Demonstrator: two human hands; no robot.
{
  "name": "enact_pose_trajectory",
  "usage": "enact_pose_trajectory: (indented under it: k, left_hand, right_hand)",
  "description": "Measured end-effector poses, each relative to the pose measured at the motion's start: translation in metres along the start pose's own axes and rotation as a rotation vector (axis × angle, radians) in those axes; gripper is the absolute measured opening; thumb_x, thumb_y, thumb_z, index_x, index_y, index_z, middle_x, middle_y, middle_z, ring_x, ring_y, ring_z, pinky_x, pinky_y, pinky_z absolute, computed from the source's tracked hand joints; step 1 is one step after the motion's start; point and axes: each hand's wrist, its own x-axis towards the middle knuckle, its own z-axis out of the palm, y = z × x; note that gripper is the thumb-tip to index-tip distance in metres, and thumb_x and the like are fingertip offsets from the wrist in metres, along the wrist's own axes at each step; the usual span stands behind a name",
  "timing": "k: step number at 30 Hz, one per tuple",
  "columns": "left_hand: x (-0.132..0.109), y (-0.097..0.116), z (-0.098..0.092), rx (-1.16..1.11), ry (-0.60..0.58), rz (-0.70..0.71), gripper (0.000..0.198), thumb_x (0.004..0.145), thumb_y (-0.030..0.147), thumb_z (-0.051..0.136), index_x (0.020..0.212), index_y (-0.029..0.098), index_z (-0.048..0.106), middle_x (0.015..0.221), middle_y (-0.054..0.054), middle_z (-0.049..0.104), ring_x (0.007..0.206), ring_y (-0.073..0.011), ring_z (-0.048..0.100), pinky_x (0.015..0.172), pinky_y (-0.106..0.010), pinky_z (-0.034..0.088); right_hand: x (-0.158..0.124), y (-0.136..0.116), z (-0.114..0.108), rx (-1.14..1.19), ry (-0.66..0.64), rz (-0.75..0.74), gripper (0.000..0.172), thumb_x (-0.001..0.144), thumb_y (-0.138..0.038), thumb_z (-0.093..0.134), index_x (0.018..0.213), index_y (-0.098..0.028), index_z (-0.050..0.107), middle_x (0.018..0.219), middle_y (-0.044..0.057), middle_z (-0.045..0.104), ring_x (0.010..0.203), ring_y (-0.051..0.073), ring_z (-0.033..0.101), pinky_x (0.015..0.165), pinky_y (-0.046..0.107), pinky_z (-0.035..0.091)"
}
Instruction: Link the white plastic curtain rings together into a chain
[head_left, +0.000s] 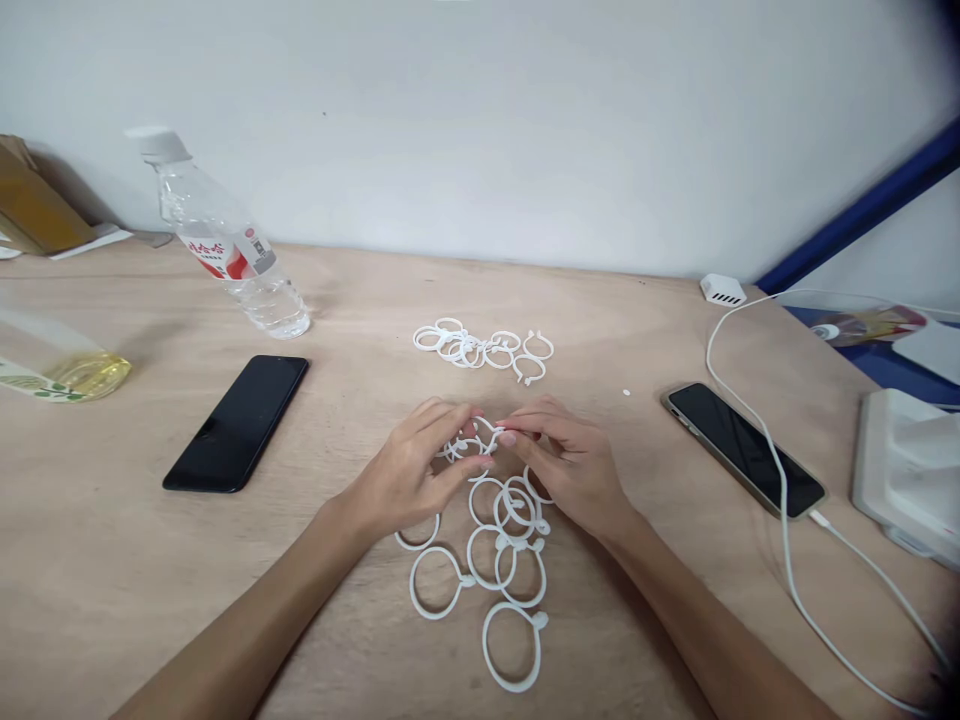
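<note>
A white plastic ring [487,426] with a small end tab is pinched between my two hands above the middle of the table. The fingertips and thumb of my left hand [412,465] hold its left side. My right hand [574,462] grips the right end between thumb and forefinger. Under and behind my left fingers more white rings show, partly hidden. Several loose rings with round tabs lie nearer to me, the closest being a single ring [512,687]. Beyond my hands is a second cluster of white rings [466,348], some of them with a gap.
On the left stand a tilted-looking water bottle [251,250] and a bottle with yellow liquid [86,378], near a black phone [236,425]. To the right lie another phone [742,445], a white cable [784,520], a white charger block [722,290] and a white plastic device [907,470].
</note>
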Motion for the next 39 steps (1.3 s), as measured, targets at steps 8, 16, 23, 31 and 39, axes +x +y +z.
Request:
enact_pose_trajectory:
  k: [8,16,23,31,39]
  left_hand:
    - [-0.001,-0.001,0.001,-0.024,0.008,0.024,0.031,0.088,0.028,0.063,0.116,0.016,0.058,0.099,-0.009,0.066,0.092,-0.0201,0.059,0.081,-0.034,0.051]
    - [-0.001,-0.009,0.001,0.197,-0.027,-0.046,0.039,0.085,0.025,0.064,0.122,0.016,0.060,0.112,-0.012,0.066,0.103,-0.0259,0.057,0.093,-0.045,0.046]
    - [0.000,-0.005,-0.002,0.204,-0.040,-0.088,0.038,0.086,0.036,0.062,0.120,0.020,0.065,0.115,-0.011,0.064,0.106,-0.0265,0.055,0.095,-0.047,0.044]
    - [-0.001,-0.007,-0.002,0.125,0.051,-0.098,0.049,0.089,0.034,0.059,0.134,0.016,0.050,0.125,-0.014,0.059,0.116,-0.0274,0.054,0.100,-0.045,0.044]
    - [0.000,-0.005,0.003,-0.105,0.103,-0.062,0.035,0.086,0.029,0.064,0.119,0.017,0.059,0.110,-0.011,0.066,0.103,-0.0233,0.061,0.089,-0.038,0.051]
  right_hand:
    - [0.000,-0.001,0.000,0.046,-0.018,0.017,0.008,0.083,-0.019,0.067,0.083,-0.023,0.074,0.080,0.003,0.073,0.075,0.016,0.064,0.070,0.030,0.052]
    - [0.021,0.038,-0.018,-0.520,0.022,0.184,0.030,0.088,-0.023,0.053,0.113,-0.018,0.068,0.094,0.010,0.070,0.096,0.026,0.061,0.089,0.044,0.047]
    - [0.032,0.049,-0.014,-0.767,-0.015,0.232,0.026,0.086,-0.040,0.059,0.093,-0.019,0.073,0.089,0.010,0.065,0.086,0.026,0.060,0.082,0.043,0.048]
    - [0.014,0.010,-0.012,-0.397,-0.069,-0.154,0.019,0.089,-0.018,0.055,0.100,-0.024,0.070,0.089,0.005,0.073,0.086,0.021,0.063,0.080,0.039,0.053]
    - [0.003,-0.009,0.000,-0.051,-0.061,0.056,0.023,0.083,-0.023,0.069,0.105,-0.024,0.071,0.091,0.004,0.074,0.079,0.017,0.068,0.068,0.030,0.055]
